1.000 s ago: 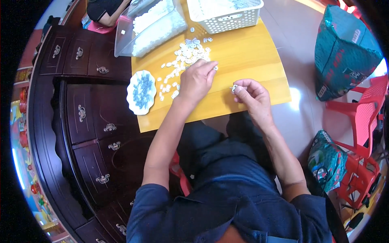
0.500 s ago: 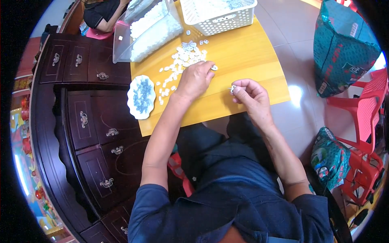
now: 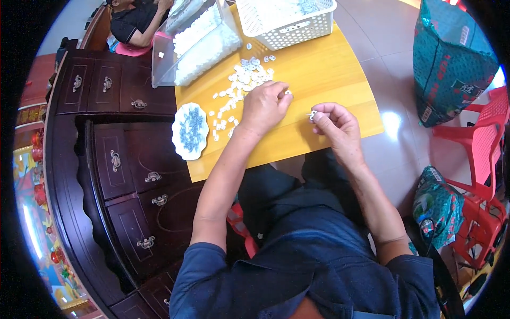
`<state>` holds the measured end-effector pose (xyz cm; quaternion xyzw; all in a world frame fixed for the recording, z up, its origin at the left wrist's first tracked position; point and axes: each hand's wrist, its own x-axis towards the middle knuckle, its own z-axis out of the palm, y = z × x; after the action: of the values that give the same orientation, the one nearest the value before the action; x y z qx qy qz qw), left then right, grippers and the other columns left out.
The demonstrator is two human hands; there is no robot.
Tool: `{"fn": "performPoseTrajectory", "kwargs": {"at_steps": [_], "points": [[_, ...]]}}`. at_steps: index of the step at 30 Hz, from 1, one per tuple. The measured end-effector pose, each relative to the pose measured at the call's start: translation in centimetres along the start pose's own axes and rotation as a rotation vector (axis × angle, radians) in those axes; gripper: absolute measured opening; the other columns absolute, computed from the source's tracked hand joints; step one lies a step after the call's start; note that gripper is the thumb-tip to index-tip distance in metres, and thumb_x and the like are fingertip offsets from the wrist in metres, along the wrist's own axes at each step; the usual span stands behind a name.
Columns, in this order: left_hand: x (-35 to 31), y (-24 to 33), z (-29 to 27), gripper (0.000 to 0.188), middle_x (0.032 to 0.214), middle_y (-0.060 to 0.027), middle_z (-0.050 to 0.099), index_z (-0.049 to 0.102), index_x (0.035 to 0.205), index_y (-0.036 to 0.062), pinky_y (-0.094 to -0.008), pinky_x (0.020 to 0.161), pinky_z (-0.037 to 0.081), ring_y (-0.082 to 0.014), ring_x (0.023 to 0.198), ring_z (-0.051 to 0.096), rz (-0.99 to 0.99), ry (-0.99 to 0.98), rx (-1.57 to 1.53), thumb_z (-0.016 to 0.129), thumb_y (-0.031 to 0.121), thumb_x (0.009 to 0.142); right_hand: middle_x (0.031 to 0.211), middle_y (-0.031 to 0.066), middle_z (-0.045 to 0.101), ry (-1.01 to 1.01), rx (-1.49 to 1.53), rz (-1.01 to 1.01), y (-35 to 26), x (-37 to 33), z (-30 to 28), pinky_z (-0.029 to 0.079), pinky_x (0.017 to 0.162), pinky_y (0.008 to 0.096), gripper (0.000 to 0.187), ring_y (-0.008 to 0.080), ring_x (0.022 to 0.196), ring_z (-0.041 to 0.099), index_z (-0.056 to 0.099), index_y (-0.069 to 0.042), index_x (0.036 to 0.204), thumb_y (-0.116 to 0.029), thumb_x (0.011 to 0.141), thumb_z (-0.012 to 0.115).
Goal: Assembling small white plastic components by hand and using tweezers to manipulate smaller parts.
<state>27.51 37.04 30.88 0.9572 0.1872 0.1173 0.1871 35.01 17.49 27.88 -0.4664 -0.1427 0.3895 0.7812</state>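
My left hand (image 3: 264, 108) is closed over the table, thumb and forefinger pinching a small white plastic piece (image 3: 288, 92) at their tips. To its right, my right hand (image 3: 340, 126) pinches another small white piece (image 3: 312, 115), from which a thin metal pin sticks out leftward. The two hands are apart. Beyond and left of my left hand lies a loose scatter of small white and greyish plastic pieces (image 3: 244, 77). A white scalloped dish (image 3: 177, 139) holding many thin dark metal pins (image 3: 191, 127) stands at the table's left edge.
On the yellow wooden table (image 3: 340, 85), a clear plastic bin (image 3: 164, 66) of white pieces stands far left, a white perforated basket (image 3: 297, 33) at the far edge. A dark drawer cabinet (image 3: 133, 159) borders the left. Teal bags (image 3: 446, 69) and red chairs (image 3: 478, 138) stand right. Another person (image 3: 135, 26) sits beyond.
My left hand has moved a little right, toward my right hand, with the small white piece at its fingertips. My right hand keeps its pinch. The whole view has shifted slightly.
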Motion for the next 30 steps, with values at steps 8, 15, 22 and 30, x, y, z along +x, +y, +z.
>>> {"fn": "performPoseTrajectory", "kwargs": {"at_steps": [8,15,22,30], "points": [[-0.4,0.8,0.8,0.013,0.087,-0.0117,0.068,0.065,0.093,0.0062,-0.0424,0.072,0.055,-0.0319,0.081,0.068,-0.082,0.018,-0.029,0.071,0.011,0.083,0.094,0.0018,0.069,0.015,-0.009,0.008,-0.5,-0.1,0.1,0.053,0.072,0.0222,0.013,0.0069,0.080,0.063,0.066,0.001,0.107,-0.008,0.097,0.065],[-2.4,0.5,1.7,0.019,0.091,-0.0108,0.068,0.061,0.100,0.0039,-0.0388,0.070,0.054,-0.0267,0.077,0.068,-0.027,0.091,-0.095,0.071,0.008,0.085,0.094,0.0015,0.068,0.010,-0.028,0.013,-0.6,-0.3,0.1,0.053,0.072,0.0220,0.014,0.0062,0.080,0.062,0.066,0.001,0.107,-0.010,0.097,0.064],[-5.9,2.5,0.3,0.015,0.089,-0.0016,0.063,0.059,0.111,0.0002,-0.0217,0.067,0.051,-0.0058,0.073,0.060,-0.331,0.045,-0.982,0.062,0.007,0.098,0.095,0.0014,0.069,0.004,-0.060,0.013,-0.1,-0.2,0.2,0.052,0.073,0.0220,0.014,0.0068,0.084,0.063,0.066,-0.002,0.110,-0.010,0.098,0.065],[-7.9,4.4,-0.8,0.018,0.092,-0.0017,0.062,0.058,0.115,-0.0012,-0.0205,0.069,0.051,-0.0048,0.077,0.060,-0.329,-0.008,-1.100,0.058,0.001,0.098,0.091,-0.0002,0.068,0.004,-0.121,0.000,0.2,-0.4,0.8,0.051,0.070,0.0209,0.014,0.0053,0.076,0.060,0.067,-0.001,0.107,-0.011,0.097,0.067]]}}
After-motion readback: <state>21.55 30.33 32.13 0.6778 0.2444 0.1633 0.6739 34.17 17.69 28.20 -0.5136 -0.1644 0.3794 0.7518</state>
